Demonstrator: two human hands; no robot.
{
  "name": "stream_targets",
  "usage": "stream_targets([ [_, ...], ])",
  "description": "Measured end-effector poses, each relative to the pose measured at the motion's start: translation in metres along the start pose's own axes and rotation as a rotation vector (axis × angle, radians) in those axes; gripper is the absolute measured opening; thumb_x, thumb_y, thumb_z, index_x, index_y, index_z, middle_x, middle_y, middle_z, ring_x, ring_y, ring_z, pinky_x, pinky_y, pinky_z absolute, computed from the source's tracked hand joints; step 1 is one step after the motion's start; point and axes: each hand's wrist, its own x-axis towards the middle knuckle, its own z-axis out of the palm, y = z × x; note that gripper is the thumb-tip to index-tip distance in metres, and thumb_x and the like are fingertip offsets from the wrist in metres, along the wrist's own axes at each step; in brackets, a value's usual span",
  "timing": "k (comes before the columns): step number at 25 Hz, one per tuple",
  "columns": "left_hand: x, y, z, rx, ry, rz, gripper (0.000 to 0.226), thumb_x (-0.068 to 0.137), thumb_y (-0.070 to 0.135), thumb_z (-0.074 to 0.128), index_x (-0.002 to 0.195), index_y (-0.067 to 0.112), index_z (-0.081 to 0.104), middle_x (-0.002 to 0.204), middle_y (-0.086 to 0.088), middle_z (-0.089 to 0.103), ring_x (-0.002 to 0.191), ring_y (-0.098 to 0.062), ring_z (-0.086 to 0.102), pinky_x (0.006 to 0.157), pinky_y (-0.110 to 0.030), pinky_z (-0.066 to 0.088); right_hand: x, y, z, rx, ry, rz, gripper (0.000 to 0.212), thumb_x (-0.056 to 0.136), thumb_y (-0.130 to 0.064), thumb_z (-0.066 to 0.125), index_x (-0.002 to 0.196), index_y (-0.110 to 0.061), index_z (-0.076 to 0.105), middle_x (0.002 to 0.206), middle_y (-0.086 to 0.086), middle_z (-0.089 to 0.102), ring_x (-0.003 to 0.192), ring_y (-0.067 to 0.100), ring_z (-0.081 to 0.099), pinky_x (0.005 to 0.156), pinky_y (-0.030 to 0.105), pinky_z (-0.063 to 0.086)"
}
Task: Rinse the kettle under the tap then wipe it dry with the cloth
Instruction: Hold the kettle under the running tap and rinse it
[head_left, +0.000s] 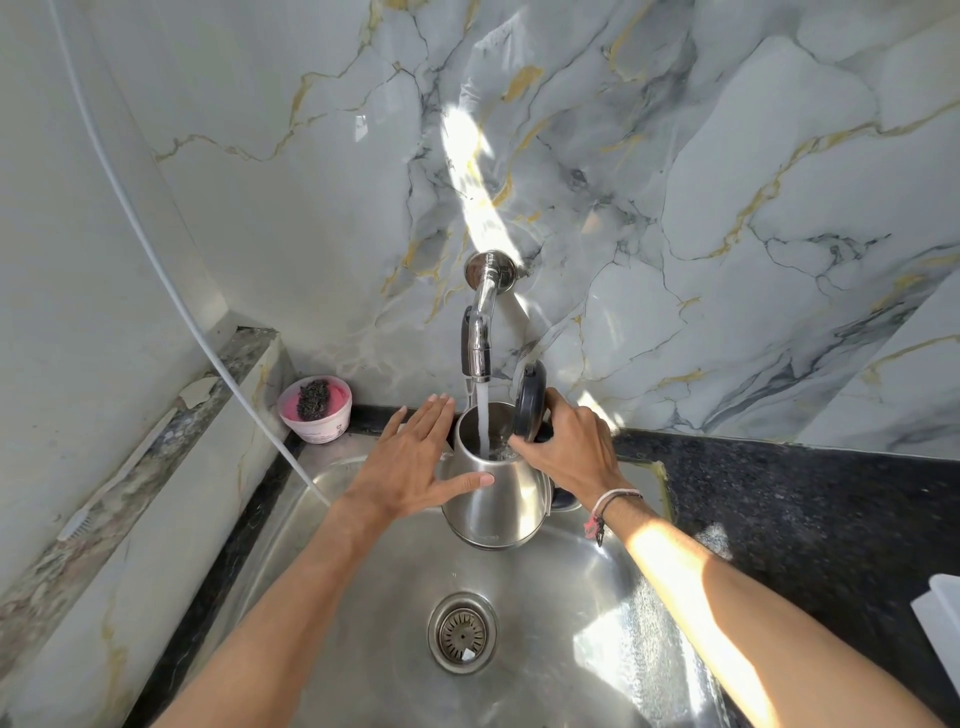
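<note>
A stainless steel kettle (493, 499) hangs above the steel sink (587, 597), its black lid (530, 401) flipped open. The wall tap (480, 322) runs, and its stream falls straight into the kettle's mouth. My right hand (569, 451) grips the kettle at the handle side, just below the lid. My left hand (413, 462) rests flat against the kettle's left flank, fingers spread, thumb across the front. No cloth is in view.
A pink tub (315, 410) with a dark scrubber sits at the sink's back left corner. A white cord (171, 291) hangs across the left wall. Black granite counter (805, 509) runs to the right, with a white object (943, 618) at the right edge. The drain (462, 633) lies below.
</note>
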Motion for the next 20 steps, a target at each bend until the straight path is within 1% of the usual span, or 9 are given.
stream_targets([
  [3, 0.0005, -0.0001, -0.0012, -0.007, -0.004, -0.003, 0.128, 0.07, 0.097, 0.017, 0.162, 0.009, 0.014, 0.171, -0.007, 0.02, 0.159, -0.018, 0.014, 0.129, -0.047, 0.014, 0.0009, -0.0013, -0.0008, 0.0, 0.005, -0.004, 0.039, 0.07, -0.061, 0.059, 0.085, -0.025, 0.054, 0.061, -0.005, 0.068, 0.061, 0.023, 0.069, 0.064, 0.034, 0.057],
  [7, 0.0009, -0.0005, -0.0029, -0.008, -0.008, -0.004, 0.131, 0.068, 0.1, 0.01, 0.162, 0.009, 0.012, 0.171, -0.007, 0.018, 0.159, -0.018, 0.013, 0.13, -0.047, 0.014, 0.0019, -0.0013, -0.0004, -0.001, 0.014, 0.013, 0.046, 0.068, -0.064, 0.056, 0.087, -0.022, 0.056, 0.063, -0.002, 0.07, 0.064, 0.027, 0.07, 0.066, 0.039, 0.058],
  [12, 0.0006, -0.0005, -0.0026, -0.006, -0.008, 0.005, 0.125, 0.072, 0.096, 0.019, 0.162, 0.009, 0.014, 0.171, -0.007, 0.02, 0.159, -0.018, 0.014, 0.129, -0.047, 0.014, 0.0016, -0.0011, 0.0003, -0.001, -0.005, 0.015, 0.048, 0.07, -0.066, 0.055, 0.089, -0.022, 0.056, 0.065, -0.001, 0.071, 0.065, 0.025, 0.07, 0.068, 0.041, 0.059],
  [17, -0.0009, -0.0007, -0.0023, -0.014, -0.007, -0.002, 0.124, 0.073, 0.096, 0.02, 0.162, 0.01, 0.014, 0.171, -0.006, 0.019, 0.159, -0.017, 0.013, 0.13, -0.047, 0.014, 0.0003, -0.0008, 0.001, -0.008, -0.01, 0.016, 0.047, 0.069, -0.065, 0.055, 0.089, -0.022, 0.056, 0.065, -0.001, 0.071, 0.063, 0.025, 0.07, 0.067, 0.041, 0.059],
  [20, -0.0024, 0.0025, -0.006, -0.016, -0.032, 0.004, 0.127, 0.071, 0.098, 0.015, 0.162, 0.01, 0.012, 0.171, -0.006, 0.018, 0.159, -0.017, 0.012, 0.13, -0.047, 0.013, 0.0006, -0.0006, 0.0006, -0.006, -0.01, 0.018, 0.045, 0.069, -0.064, 0.056, 0.088, -0.023, 0.056, 0.064, -0.002, 0.07, 0.063, 0.024, 0.069, 0.067, 0.04, 0.059],
])
